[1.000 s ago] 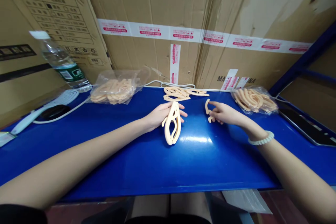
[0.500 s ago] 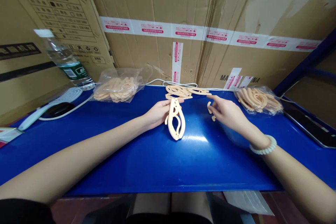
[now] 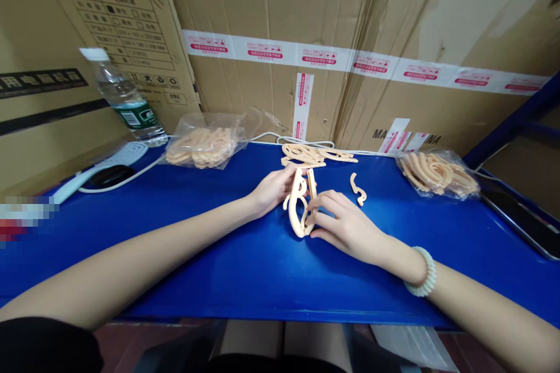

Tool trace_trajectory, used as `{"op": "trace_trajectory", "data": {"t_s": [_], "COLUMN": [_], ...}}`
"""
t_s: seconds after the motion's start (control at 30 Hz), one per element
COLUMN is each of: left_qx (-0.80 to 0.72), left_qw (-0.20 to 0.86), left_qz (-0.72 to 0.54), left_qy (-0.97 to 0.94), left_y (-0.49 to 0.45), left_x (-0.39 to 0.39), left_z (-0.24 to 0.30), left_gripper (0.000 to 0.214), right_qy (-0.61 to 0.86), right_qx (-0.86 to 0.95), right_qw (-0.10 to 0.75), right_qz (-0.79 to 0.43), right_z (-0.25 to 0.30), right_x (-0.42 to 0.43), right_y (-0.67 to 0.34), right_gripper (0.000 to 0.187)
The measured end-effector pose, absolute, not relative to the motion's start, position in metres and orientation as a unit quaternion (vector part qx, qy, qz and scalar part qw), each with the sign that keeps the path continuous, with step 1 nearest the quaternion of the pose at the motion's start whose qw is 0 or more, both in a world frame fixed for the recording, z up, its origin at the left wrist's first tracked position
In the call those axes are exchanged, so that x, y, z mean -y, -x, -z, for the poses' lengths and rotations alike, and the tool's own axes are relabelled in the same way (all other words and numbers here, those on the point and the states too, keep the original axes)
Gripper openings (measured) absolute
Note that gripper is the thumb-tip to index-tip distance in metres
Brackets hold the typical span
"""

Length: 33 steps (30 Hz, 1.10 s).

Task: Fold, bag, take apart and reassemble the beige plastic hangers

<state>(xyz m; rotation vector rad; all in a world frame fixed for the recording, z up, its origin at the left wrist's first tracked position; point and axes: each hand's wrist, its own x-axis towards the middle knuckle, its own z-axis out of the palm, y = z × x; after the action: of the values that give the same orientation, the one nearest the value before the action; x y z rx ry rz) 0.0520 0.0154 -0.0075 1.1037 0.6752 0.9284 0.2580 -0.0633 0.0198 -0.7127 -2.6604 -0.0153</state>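
The frame [image 3: 293,213] I'm holding is looking peachy, table's [image 3: 245,280] glowing blue. Red-printed white tape [image 3: 350,62] is striping tan cardboard [image 3: 262,0].

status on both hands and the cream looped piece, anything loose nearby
Left hand holding cream looped piece near its top. Right hand grasping its right side. Curved piece loose on blue table beyond right hand.

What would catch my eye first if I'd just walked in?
Probably the bright blue table, spread across the view. Over its middle, the left fingers and right fingers hold a peach-coloured looped piece. Behind the table stands brown cardboard crossed by white-and-red tape.
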Motion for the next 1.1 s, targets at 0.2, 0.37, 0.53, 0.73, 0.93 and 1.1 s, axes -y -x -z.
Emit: {"op": "trace_trajectory", "data": {"t_s": [0.2,0.37,0.53,0.73,0.93,1.1], "left_qx": [-0.274,-0.270,-0.264,-0.280,-0.276,-0.295], "left_qw": [0.581,0.547,0.571,0.607,0.639,0.646], "left_qz": [-0.354,-0.353,-0.365,-0.359,-0.374,-0.427], "left_qy": [-0.679,-0.709,-0.687,-0.652,-0.613,-0.559], "left_y": [-0.053,-0.053,-0.054,-0.052,-0.052,-0.053], "left_x": [-0.004,-0.003,-0.008,-0.007,-0.008,-0.011], "left_z": [0.009,0.012,0.017,0.016,0.014,0.013], "left_gripper": [0.037,0.043,0.047,0.047,0.048,0.042], "right_qy": [0.289,0.319,0.356,0.333,0.284,0.308], "right_qx": [0.929,0.914,0.899,0.905,0.908,0.895], "right_qw": [0.199,0.134,0.080,0.107,0.146,0.264], "right_qz": [0.120,0.213,0.241,0.243,0.270,0.183], "right_z": [-0.016,-0.012,-0.011,-0.014,-0.020,-0.037], "right_x": [0.060,0.053,0.053,0.056,0.061,0.054], "right_y": [-0.259,-0.263,-0.266,-0.266,-0.260,-0.277], "right_gripper": [0.017,0.026,0.026,0.031,0.034,0.016]}}
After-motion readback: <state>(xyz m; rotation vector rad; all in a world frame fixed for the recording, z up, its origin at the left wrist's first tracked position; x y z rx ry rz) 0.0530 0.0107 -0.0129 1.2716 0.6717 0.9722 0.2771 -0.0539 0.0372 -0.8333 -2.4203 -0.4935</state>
